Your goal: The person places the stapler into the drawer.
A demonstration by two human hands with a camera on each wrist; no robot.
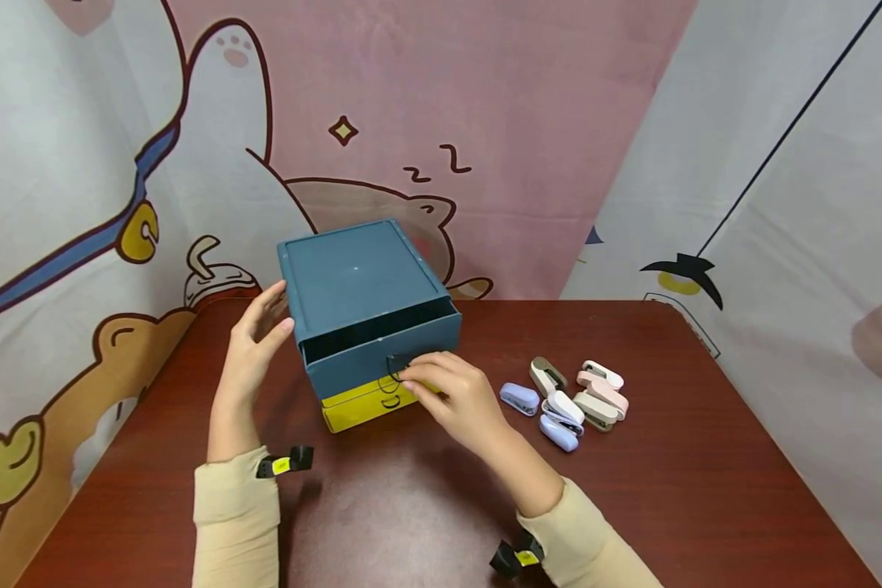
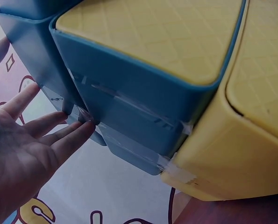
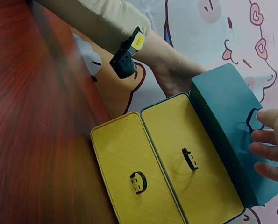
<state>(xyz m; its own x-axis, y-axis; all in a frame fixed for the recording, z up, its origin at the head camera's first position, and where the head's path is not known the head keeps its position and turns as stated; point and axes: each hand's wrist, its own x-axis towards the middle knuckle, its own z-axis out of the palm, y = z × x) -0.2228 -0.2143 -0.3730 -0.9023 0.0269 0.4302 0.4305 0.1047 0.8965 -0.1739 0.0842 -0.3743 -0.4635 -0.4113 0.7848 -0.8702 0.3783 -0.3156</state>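
A small drawer unit [image 1: 360,273] stands on the table with its blue top drawer [image 1: 353,363] partly pulled out. Below it, two yellow-fronted drawers [image 3: 190,154] are closed, each with a black handle. My right hand [image 1: 459,396] pinches the black loop handle [image 3: 249,120] of the blue drawer between thumb and fingers. On the unit's left side, my left hand [image 1: 253,347] is spread, fingers [image 2: 73,140] nearly straight and touching the blue side wall [image 2: 124,107]. From the head view, the inside of the pulled drawer is dark and its contents cannot be made out.
Right of the unit, several mini staplers lie in a loose group: a lilac one [image 1: 519,398], a grey-green one [image 1: 547,376], a pink one [image 1: 608,396] and others. The brown table [image 1: 706,490] ends at a cartoon-printed cloth [image 1: 485,122] behind.
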